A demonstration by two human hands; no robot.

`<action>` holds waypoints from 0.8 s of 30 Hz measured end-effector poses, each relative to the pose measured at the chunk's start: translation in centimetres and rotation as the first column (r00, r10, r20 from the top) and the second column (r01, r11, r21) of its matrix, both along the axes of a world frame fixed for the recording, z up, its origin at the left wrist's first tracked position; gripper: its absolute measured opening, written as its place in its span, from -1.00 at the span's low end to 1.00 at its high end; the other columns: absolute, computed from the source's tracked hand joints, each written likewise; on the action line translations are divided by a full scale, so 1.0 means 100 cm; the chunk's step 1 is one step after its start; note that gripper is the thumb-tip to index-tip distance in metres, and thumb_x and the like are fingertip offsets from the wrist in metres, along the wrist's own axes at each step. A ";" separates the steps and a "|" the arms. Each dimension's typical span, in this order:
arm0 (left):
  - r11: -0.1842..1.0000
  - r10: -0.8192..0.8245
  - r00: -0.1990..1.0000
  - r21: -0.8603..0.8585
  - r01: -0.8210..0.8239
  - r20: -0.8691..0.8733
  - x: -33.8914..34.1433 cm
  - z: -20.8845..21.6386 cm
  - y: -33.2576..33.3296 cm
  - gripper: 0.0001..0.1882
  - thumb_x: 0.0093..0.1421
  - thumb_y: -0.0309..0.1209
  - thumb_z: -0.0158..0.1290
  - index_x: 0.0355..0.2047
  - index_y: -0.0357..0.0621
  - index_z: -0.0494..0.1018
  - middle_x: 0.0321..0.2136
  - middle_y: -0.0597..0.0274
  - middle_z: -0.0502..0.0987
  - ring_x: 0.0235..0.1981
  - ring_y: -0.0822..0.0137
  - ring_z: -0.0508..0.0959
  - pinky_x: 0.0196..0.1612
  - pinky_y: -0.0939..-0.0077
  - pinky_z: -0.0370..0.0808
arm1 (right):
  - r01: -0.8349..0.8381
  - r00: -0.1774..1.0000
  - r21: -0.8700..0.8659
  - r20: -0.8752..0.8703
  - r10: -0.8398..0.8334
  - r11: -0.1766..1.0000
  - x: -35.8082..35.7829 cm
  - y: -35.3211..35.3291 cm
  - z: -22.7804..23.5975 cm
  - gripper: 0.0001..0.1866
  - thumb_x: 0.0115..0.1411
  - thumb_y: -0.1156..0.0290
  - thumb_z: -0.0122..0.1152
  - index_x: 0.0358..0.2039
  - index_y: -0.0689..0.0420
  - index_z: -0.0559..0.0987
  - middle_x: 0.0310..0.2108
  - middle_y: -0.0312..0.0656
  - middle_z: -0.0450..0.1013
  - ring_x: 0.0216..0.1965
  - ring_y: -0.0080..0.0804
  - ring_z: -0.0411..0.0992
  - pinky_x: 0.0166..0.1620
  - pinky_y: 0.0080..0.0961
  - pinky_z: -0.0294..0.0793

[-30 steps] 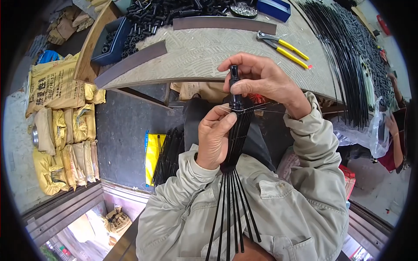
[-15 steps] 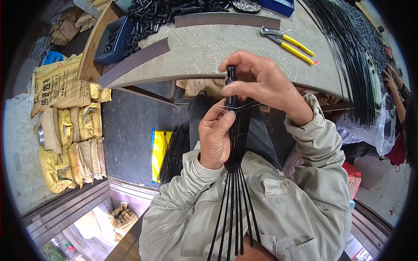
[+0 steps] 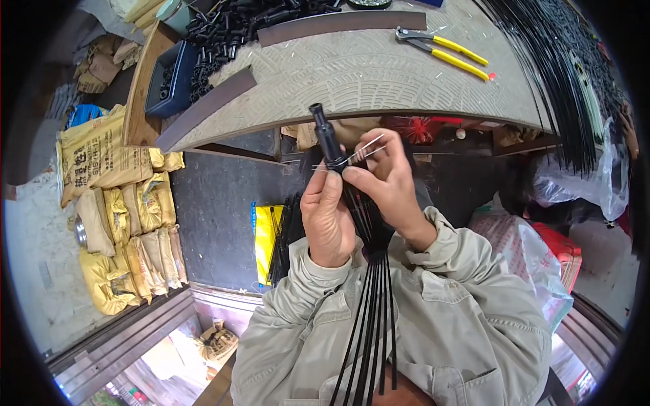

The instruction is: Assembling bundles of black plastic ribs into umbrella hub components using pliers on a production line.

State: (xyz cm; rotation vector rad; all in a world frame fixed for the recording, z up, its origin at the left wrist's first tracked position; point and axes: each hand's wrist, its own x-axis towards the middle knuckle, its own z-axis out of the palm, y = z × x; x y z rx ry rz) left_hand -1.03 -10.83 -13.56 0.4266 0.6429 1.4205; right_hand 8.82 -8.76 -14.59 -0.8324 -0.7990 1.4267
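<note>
A black stepped plastic tube (image 3: 328, 142), which looks like an umbrella runner, stands tilted to the left above my lap. Thin black ribs (image 3: 372, 291) fan down from it over my shirt, gathered partway along. My left hand (image 3: 328, 220) is closed, pinching the tube's base between thumb and fingers. Around that base, my right hand (image 3: 386, 183) presses its thumb and curls its fingers about a thin silvery wire (image 3: 367, 146), whose ends stick out past the fingertips. Another short wire end shows by my left fingers. The tube hides part of the wire's loop.
Ahead is a workbench (image 3: 365, 81) bearing yellow-handled pincers (image 3: 450, 55), a pile of black tube parts (image 3: 233, 30) and a blue bin (image 3: 172, 81). Long black rods (image 3: 558, 95) hang over its right side. Sacks (image 3: 108, 155) stand at left; a plastic bag (image 3: 525, 250) lies at right.
My right hand has come down from the tube's top to its base and the wire. The tube now leans left, and my view has shifted slightly.
</note>
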 end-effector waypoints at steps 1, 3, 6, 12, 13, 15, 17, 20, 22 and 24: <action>0.999 0.038 0.999 0.004 -0.038 0.001 -0.001 0.000 0.001 -0.66 0.21 -0.47 -0.09 -0.01 -0.34 0.29 -0.11 0.18 0.41 -0.13 0.43 0.41 -0.01 0.54 0.33 | 0.025 0.996 0.054 -0.092 -0.020 0.998 -0.004 -0.001 -0.003 -0.63 -0.01 0.60 0.19 -0.18 0.20 0.30 -0.32 -0.31 0.25 -0.30 -0.66 0.26 -0.25 -0.72 0.31; 0.999 0.040 0.996 -0.016 -0.041 -0.084 -0.004 -0.002 -0.002 -0.64 0.20 -0.37 -0.07 -0.02 -0.27 0.30 -0.12 0.22 0.42 -0.12 0.36 0.42 0.02 0.42 0.32 | -0.056 0.993 0.017 -0.101 0.057 0.998 -0.001 -0.004 -0.006 -0.72 0.01 0.57 0.19 -0.25 0.21 0.35 -0.37 -0.34 0.28 -0.34 -0.68 0.26 -0.27 -0.73 0.30; 0.999 0.038 0.999 -0.021 -0.038 0.014 -0.014 -0.005 -0.005 -0.64 0.20 -0.37 -0.07 -0.01 -0.22 0.29 -0.11 0.24 0.41 -0.09 0.35 0.39 0.05 0.40 0.28 | -0.164 0.984 -0.023 -0.081 0.161 0.986 -0.002 -0.008 -0.002 -0.84 0.04 0.54 0.19 -0.36 0.23 0.42 -0.41 -0.37 0.33 -0.38 -0.71 0.28 -0.29 -0.74 0.30; 0.997 0.070 0.998 -0.019 -0.070 -0.004 -0.020 -0.007 -0.008 -0.61 0.20 -0.34 -0.07 0.02 -0.17 0.26 -0.11 0.27 0.38 -0.07 0.35 0.36 0.07 0.38 0.25 | -0.173 0.985 0.019 0.028 0.173 0.985 -0.012 -0.008 0.004 -0.88 0.06 0.51 0.18 -0.41 0.24 0.44 -0.47 -0.41 0.36 -0.43 -0.78 0.26 -0.37 -0.77 0.31; 0.998 0.065 0.998 -0.020 -0.065 -0.007 -0.020 -0.006 -0.008 -0.61 0.20 -0.34 -0.07 0.02 -0.17 0.26 -0.11 0.27 0.38 -0.07 0.35 0.36 0.07 0.38 0.25 | -0.156 0.988 0.010 0.011 0.156 0.988 -0.014 -0.009 0.003 -0.87 0.05 0.51 0.19 -0.40 0.24 0.43 -0.47 -0.42 0.35 -0.43 -0.78 0.26 -0.37 -0.78 0.31; 0.996 0.088 0.996 -0.026 -0.089 -0.015 -0.019 -0.005 -0.008 -0.61 0.20 -0.34 -0.07 0.03 -0.16 0.24 -0.12 0.27 0.38 -0.08 0.35 0.36 0.08 0.37 0.24 | -0.139 0.990 -0.001 -0.004 0.139 0.990 -0.017 -0.011 0.003 -0.86 0.05 0.51 0.19 -0.40 0.23 0.42 -0.47 -0.42 0.35 -0.43 -0.78 0.26 -0.37 -0.78 0.30; 0.997 0.080 0.997 -0.022 -0.080 -0.012 -0.019 -0.004 -0.008 -0.61 0.20 -0.34 -0.08 0.03 -0.16 0.24 -0.11 0.27 0.37 -0.07 0.34 0.36 0.08 0.36 0.23 | -0.130 0.991 0.015 0.015 0.130 0.991 -0.017 -0.012 0.003 -0.83 0.04 0.49 0.21 -0.38 0.22 0.41 -0.46 -0.41 0.34 -0.42 -0.78 0.25 -0.37 -0.77 0.29; 0.998 0.065 0.998 -0.007 -0.065 0.005 -0.022 -0.007 -0.009 -0.61 0.21 -0.37 -0.08 0.04 -0.19 0.24 -0.06 0.27 0.35 -0.06 0.35 0.36 0.07 0.39 0.25 | -0.228 0.973 0.009 0.047 0.228 0.974 -0.011 -0.008 0.003 -0.83 0.07 0.52 0.16 -0.32 0.23 0.41 -0.38 -0.34 0.37 -0.33 -0.72 0.30 -0.25 -0.73 0.32; 0.998 0.058 0.998 0.002 -0.058 0.018 -0.023 -0.008 -0.010 -0.61 0.21 -0.40 -0.09 0.05 -0.21 0.23 -0.01 0.27 0.34 -0.06 0.37 0.37 0.06 0.43 0.27 | -0.241 0.970 0.012 0.038 0.241 0.970 -0.013 -0.006 -0.001 -0.82 0.08 0.51 0.16 -0.31 0.23 0.40 -0.38 -0.34 0.37 -0.33 -0.72 0.29 -0.26 -0.73 0.32; 0.995 0.094 0.995 -0.011 -0.094 -0.026 -0.021 -0.005 -0.010 -0.62 0.21 -0.36 -0.09 0.02 -0.19 0.24 -0.13 0.22 0.38 -0.06 0.30 0.35 0.08 0.34 0.24 | -0.252 0.967 0.015 0.030 0.252 0.968 -0.015 -0.008 -0.001 -0.81 0.08 0.50 0.15 -0.30 0.23 0.39 -0.37 -0.34 0.36 -0.33 -0.72 0.29 -0.26 -0.73 0.31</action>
